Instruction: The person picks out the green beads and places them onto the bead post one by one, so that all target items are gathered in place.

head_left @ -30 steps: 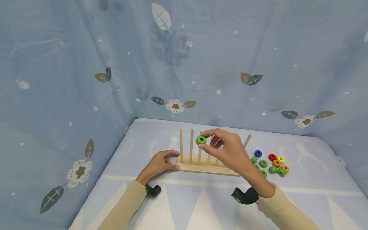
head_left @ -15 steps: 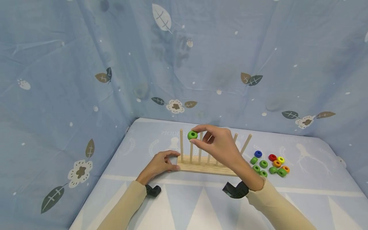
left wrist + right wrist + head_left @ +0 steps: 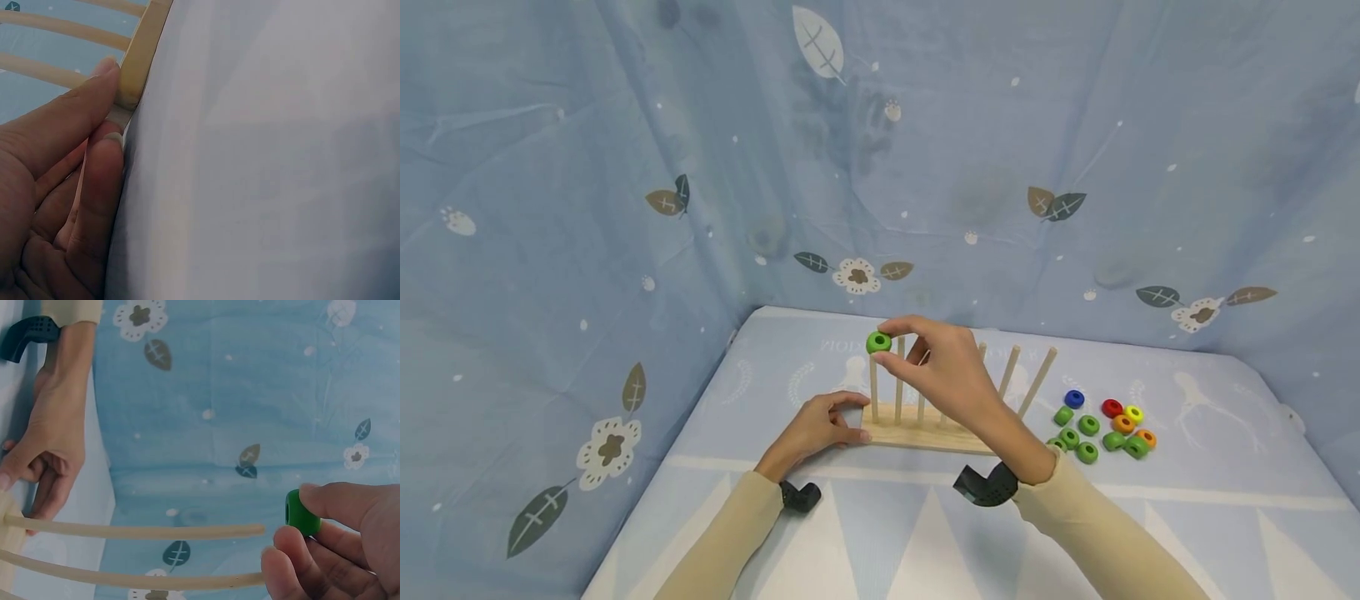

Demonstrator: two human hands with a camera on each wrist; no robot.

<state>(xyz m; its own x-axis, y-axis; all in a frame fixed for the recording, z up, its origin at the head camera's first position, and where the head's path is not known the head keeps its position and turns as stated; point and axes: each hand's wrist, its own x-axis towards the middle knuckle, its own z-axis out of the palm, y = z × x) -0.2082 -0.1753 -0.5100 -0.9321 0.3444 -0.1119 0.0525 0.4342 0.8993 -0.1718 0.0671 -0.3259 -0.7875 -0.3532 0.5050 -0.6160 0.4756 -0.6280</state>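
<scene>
A green wooden bead (image 3: 878,342) with a hole through it is pinched between the thumb and forefinger of my right hand (image 3: 942,368). It overlaps the tip of the leftmost peg (image 3: 874,392) in the head view. From the right wrist, the bead (image 3: 305,515) shows just beyond that peg's free end (image 3: 250,530), with a gap between them. My left hand (image 3: 817,427) holds the left end of the wooden peg rack (image 3: 917,438), thumb in front and fingers behind. The left wrist view has its fingertips at the corner of the base (image 3: 139,62). My right forearm hides the rack's right end.
Right of the rack lie several loose beads: green ones (image 3: 1088,425), a blue bead (image 3: 1074,399), a red bead (image 3: 1112,408), a yellow bead (image 3: 1134,414) and orange ones (image 3: 1123,424). A patterned blue curtain (image 3: 970,167) rises behind the cloth-covered table (image 3: 880,542).
My right hand has carried the green bead left and slightly up, from in front of the third peg, past the second, to the leftmost peg's tip. My left hand stays put.
</scene>
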